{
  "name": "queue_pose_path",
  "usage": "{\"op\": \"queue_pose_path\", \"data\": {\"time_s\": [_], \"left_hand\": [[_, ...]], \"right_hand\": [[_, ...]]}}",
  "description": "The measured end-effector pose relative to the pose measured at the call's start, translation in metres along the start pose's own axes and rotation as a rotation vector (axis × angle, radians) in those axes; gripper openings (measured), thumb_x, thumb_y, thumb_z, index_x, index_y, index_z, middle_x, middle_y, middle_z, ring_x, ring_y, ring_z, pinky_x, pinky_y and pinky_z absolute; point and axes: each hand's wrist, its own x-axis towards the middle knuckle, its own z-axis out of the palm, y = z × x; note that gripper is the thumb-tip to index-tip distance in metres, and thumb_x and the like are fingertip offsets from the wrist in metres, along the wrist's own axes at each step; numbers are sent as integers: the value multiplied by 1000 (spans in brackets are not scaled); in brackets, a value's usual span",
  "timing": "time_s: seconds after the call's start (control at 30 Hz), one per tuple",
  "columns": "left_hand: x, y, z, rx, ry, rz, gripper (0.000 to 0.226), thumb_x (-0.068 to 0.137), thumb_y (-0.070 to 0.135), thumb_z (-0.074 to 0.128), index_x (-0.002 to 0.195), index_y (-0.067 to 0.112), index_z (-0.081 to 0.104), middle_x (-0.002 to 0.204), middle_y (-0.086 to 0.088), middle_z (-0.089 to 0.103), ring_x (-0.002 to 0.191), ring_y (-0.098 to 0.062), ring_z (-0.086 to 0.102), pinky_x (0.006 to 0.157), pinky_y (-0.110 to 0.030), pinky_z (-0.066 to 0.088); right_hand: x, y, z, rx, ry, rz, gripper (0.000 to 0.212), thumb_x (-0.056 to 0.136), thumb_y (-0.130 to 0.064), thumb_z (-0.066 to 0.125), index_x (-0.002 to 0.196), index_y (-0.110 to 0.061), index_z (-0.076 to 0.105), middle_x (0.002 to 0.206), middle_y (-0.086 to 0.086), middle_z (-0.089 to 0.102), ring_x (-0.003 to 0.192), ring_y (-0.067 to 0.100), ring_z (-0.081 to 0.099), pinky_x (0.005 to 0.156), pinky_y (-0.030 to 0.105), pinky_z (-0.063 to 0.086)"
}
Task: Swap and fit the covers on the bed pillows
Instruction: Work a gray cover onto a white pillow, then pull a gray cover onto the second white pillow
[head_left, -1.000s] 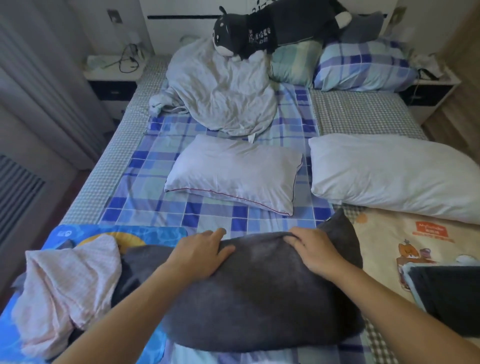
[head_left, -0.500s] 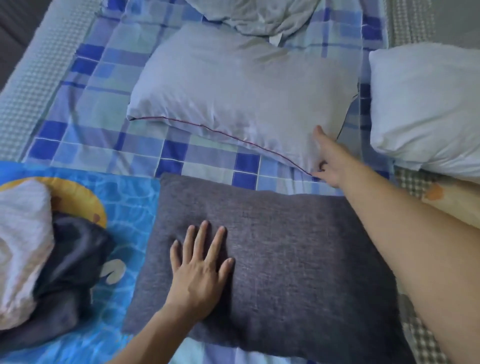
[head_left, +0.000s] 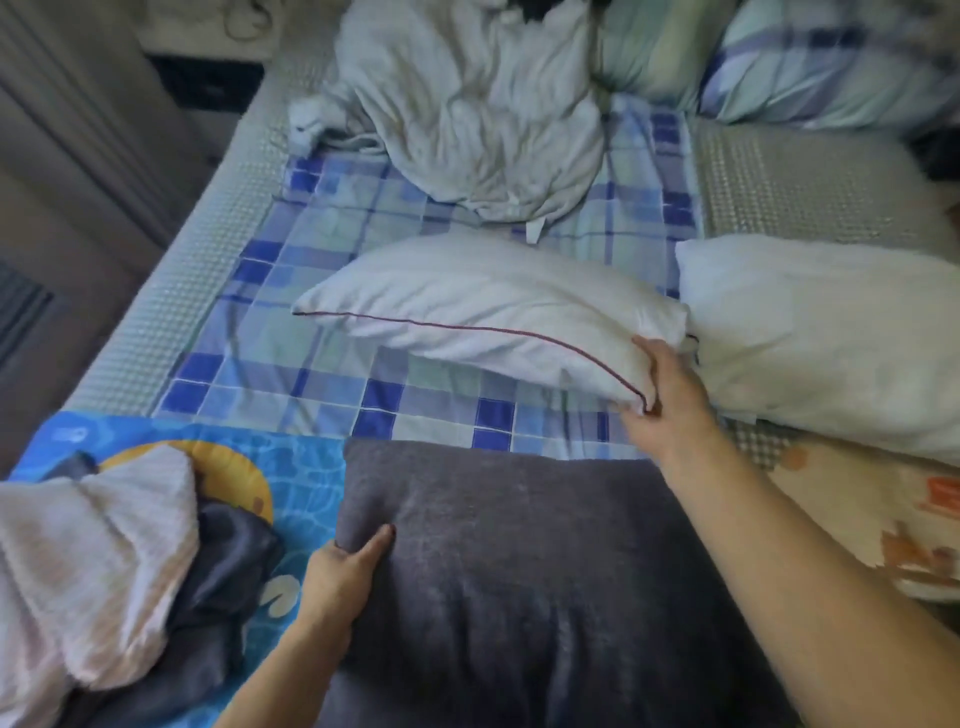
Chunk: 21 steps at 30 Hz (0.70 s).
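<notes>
A dark grey covered pillow (head_left: 519, 582) lies at the near edge of the bed. My left hand (head_left: 343, 577) grips its left edge, thumb on top. Beyond it a white bare pillow with red piping (head_left: 483, 317) lies on the blue checked sheet (head_left: 311, 384), its right end lifted. My right hand (head_left: 665, 400) holds that pillow's near right corner, fingers curled round it. A second, larger white pillow (head_left: 821, 338) lies to the right, touching the first.
A crumpled pale grey cover (head_left: 478, 109) lies at the bed's far middle, with checked pillows (head_left: 810, 67) behind. A pink-white cloth (head_left: 93, 566) and dark cloth (head_left: 218, 587) sit on a blue mat at the near left. A cartoon-print blanket (head_left: 872, 509) lies right.
My left hand has slid from flat on the grey pillow to gripping its left edge. My right hand has closed on the white pillow's corner and raised it. The camera tilted up.
</notes>
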Motion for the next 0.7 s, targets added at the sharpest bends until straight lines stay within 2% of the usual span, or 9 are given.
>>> {"op": "queue_pose_path", "data": {"time_s": [0.1, 0.17, 0.27, 0.37, 0.43, 0.5, 0.53, 0.6, 0.7], "left_hand": [[-25, 62, -17, -207, 39, 41, 50, 69, 52, 81, 88, 7, 75, 82, -8, 77, 81, -27, 74, 81, -49, 60], [-44, 116, -32, -331, 36, 84, 42, 77, 45, 81, 91, 6, 72, 86, -8, 75, 83, -26, 72, 82, -44, 59], [-76, 197, -47, -443, -60, 168, 29, 86, 34, 77, 91, 8, 67, 86, -8, 73, 79, -23, 70, 74, -34, 56], [-82, 257, -52, -433, -69, 318, 30, 89, 38, 74, 96, 9, 67, 87, -8, 73, 78, -22, 69, 73, -33, 56], [-57, 286, -69, -370, 17, 408, 45, 85, 48, 71, 114, 14, 65, 109, -14, 71, 92, -26, 67, 84, -39, 56], [-36, 306, -80, -308, -8, 407, 70, 88, 46, 68, 149, 25, 41, 143, -10, 53, 118, -29, 58, 98, -45, 51], [-35, 310, -79, -273, -44, 410, 75, 95, 37, 64, 158, 27, 24, 146, -4, 46, 121, -26, 54, 96, -40, 49], [-44, 298, -59, -167, -146, 374, 71, 101, 24, 58, 159, 19, 18, 126, -1, 49, 104, -21, 54, 81, -29, 45], [-70, 234, -10, -146, -483, 150, 63, 96, 42, 64, 149, 17, 42, 132, -9, 56, 116, -27, 57, 96, -39, 48]], "right_hand": [[-70, -47, -22, -523, 138, -301, 45, 94, -8, 64, 138, -11, 55, 128, -4, 53, 122, 12, 47, 102, 19, 35], [-92, -77, -36, -711, 278, -525, 42, 92, -15, 66, 131, -2, 56, 129, 13, 59, 125, 31, 54, 106, 15, 31], [-116, -124, -35, -719, 401, -736, 33, 88, -22, 67, 113, -1, 60, 109, 17, 65, 105, 31, 61, 90, 20, 38], [-147, -157, -26, -629, 392, -828, 31, 88, -5, 69, 114, 5, 57, 103, 8, 58, 96, 17, 51, 78, 4, 31], [-161, -173, -24, -602, 383, -913, 31, 86, 4, 68, 115, 8, 55, 101, 7, 55, 94, 15, 50, 74, -4, 31], [-170, -184, -27, -605, 342, -936, 38, 88, 1, 67, 123, 0, 52, 107, 5, 58, 95, 17, 54, 79, 4, 39], [-173, -185, -29, -615, 302, -924, 42, 89, -2, 66, 128, -6, 49, 111, 4, 59, 95, 18, 56, 82, 15, 44], [-178, -185, -31, -596, 276, -901, 45, 90, -5, 66, 131, -9, 47, 114, 5, 61, 96, 16, 58, 83, 25, 47], [-183, -178, -34, -521, 337, -937, 42, 87, -14, 68, 125, -5, 54, 116, -1, 61, 102, 8, 57, 89, 6, 42]]}}
